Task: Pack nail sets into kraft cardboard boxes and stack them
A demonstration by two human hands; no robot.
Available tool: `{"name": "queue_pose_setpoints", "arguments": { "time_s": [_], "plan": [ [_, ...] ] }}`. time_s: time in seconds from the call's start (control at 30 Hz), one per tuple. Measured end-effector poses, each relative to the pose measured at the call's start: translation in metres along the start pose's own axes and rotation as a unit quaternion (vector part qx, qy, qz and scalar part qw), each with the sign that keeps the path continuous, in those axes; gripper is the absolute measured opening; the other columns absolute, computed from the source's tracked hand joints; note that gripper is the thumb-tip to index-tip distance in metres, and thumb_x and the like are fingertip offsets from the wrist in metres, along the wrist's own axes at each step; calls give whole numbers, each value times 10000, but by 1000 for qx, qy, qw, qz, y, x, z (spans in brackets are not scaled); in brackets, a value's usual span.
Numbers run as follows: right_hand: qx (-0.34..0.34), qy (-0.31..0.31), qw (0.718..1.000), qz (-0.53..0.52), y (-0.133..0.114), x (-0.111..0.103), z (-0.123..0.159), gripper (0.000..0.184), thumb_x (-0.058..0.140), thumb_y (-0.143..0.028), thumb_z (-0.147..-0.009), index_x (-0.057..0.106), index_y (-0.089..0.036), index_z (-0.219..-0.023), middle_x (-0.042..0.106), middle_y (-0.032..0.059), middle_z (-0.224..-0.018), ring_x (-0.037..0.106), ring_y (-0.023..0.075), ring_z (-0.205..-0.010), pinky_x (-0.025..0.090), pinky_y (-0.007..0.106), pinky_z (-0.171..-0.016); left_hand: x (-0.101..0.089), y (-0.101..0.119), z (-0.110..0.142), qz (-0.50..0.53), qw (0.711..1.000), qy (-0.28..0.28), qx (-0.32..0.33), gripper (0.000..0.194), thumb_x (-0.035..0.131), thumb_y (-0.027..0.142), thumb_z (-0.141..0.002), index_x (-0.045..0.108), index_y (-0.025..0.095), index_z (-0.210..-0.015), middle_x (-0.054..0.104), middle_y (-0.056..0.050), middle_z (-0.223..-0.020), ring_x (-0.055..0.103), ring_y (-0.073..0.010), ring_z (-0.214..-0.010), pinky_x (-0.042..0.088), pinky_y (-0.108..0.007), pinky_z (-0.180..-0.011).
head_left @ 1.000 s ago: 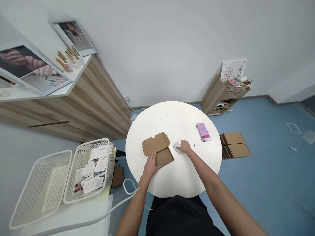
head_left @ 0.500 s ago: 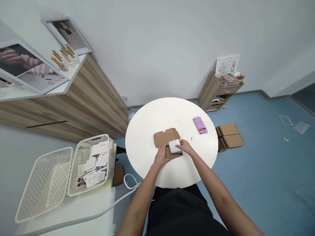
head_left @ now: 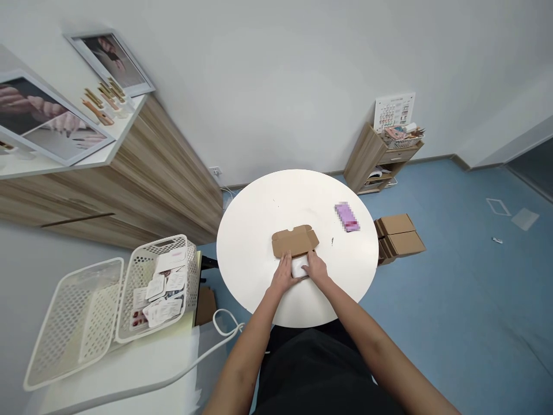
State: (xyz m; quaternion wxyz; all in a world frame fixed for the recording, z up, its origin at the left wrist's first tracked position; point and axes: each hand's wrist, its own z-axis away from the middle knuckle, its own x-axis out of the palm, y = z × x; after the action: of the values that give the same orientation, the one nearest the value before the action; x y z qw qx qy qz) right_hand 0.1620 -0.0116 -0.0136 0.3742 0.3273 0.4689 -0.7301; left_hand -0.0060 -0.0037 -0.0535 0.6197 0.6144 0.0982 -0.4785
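Observation:
An unfolded-lid brown cardboard box (head_left: 295, 241) lies on the white round table, its lid flap spread away from me. In its near part sits a white wrapped packet (head_left: 298, 267), partly covered by my fingers. At the box's left side, my left hand (head_left: 283, 275) holds the edge, fingers pointing forward and thumb along the front. My right hand (head_left: 317, 267) is at the right side, its thumb over the packet and its fingers around the box's right edge. The box walls are mostly hidden beneath both hands.
A blurred purple item (head_left: 347, 217) lies on the white table (head_left: 250, 213), back right. Folded cardboard boxes (head_left: 401, 233) stand right of the table. At left, a white basket (head_left: 190, 276) holds several packets, near a white cable (head_left: 207, 353). A wooden cabinet (head_left: 173, 173) rises behind.
My right hand has brought the white packet down and left into the near part of the box. My left hand stays at the box's left side. The view has shifted slightly.

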Motion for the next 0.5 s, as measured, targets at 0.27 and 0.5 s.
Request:
{"name": "queue_pose_setpoints", "arguments": {
  "time_s": [0.27,0.5],
  "plan": [
    [-105,-10,985,137,-2,-8,-2,196,653,-276,-840,587,-203,-1009,565,126,-1194,513,274,-1111,456,361,-857,-1,-1,1,-8,1000,15,24,1063,733,446,-712,123,154,-1531,209,-199,-1599,92,-344,-1496,247,-540,-1177],
    [-36,60,996,-46,22,-30,-19,270,438,-425,-947,564,-226,-816,615,54,-956,581,198,-894,441,299,-755,-13,9,15,-42,993,108,31,517,616,403,-822,525,214,-1294,480,-140,-1436,371,-336,-1395,298,-539,-1143]
  ]
}}
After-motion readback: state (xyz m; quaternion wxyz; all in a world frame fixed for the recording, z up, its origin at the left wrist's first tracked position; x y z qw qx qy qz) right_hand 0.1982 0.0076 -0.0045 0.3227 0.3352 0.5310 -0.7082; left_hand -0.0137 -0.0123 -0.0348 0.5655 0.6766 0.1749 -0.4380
